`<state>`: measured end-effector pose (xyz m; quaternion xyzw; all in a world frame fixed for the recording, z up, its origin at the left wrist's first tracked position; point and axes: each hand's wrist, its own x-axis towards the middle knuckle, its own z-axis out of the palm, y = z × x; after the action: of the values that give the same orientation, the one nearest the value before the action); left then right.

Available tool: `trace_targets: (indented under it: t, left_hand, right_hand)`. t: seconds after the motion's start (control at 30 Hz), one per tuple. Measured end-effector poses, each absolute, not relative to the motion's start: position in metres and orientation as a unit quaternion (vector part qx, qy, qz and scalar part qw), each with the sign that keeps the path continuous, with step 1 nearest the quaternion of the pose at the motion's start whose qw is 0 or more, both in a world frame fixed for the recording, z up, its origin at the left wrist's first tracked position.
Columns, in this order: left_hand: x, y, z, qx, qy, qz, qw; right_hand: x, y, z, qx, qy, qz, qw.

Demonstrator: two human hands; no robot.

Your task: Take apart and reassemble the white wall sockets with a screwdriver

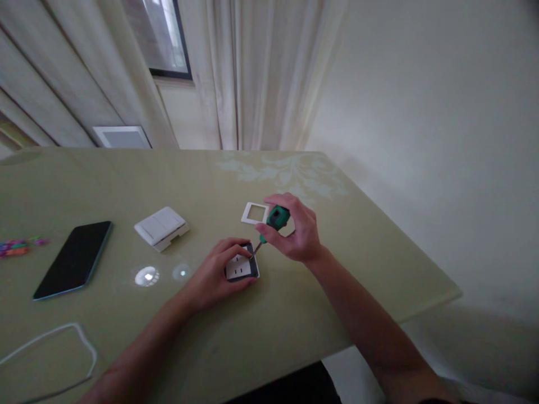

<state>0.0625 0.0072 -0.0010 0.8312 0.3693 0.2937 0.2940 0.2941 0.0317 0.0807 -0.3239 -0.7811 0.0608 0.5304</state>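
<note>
A wall socket (239, 267) with a white face and dark surround lies on the table, its slots facing up. Around its left side and edges wrap the fingers of my left hand (221, 269), closed on it. My right hand (297, 230) grips the green and black handle of a screwdriver (278, 217) between thumb and fingers. The screwdriver slants down to the left, its tip at the socket's upper right edge, close to my left fingertips. Just behind the handle lies a white square frame (248, 212), partly covered by my right hand.
A white switch panel (162, 225) lies left of the socket. Farther left are a black phone or tablet (73, 261) and small colourful items (17, 247). A white cable (54, 331) curves at the lower left. The table edge (391, 241) runs along the right, near the wall.
</note>
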Motion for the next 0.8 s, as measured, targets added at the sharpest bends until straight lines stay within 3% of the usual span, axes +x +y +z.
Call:
trace_targets:
  t: [0.13,0.47,0.6,0.67,0.8]
  left_hand:
    - [0.062,0.008,-0.002,0.834,0.363,0.299,0.288]
    - [0.061,0.007,-0.001,0.833,0.371,0.300,0.279]
    - [0.061,0.006,0.000,0.831,0.376,0.294,0.285]
    - [0.061,0.007,0.001,0.834,0.374,0.289,0.286]
    - [0.060,0.008,0.000,0.836,0.372,0.293,0.276]
  right_hand:
    - [0.292,0.040,0.112,-0.262,-0.858,0.131,0.421]
    - [0.281,0.037,0.125,-0.294,-0.883,0.040,0.364]
    - [0.281,0.030,0.136,-0.262,-0.904,0.122,0.314]
    - [0.281,0.031,0.134,-0.258,-0.902,0.129,0.320]
    - [0.281,0.036,0.127,-0.320,-0.878,0.011,0.356]
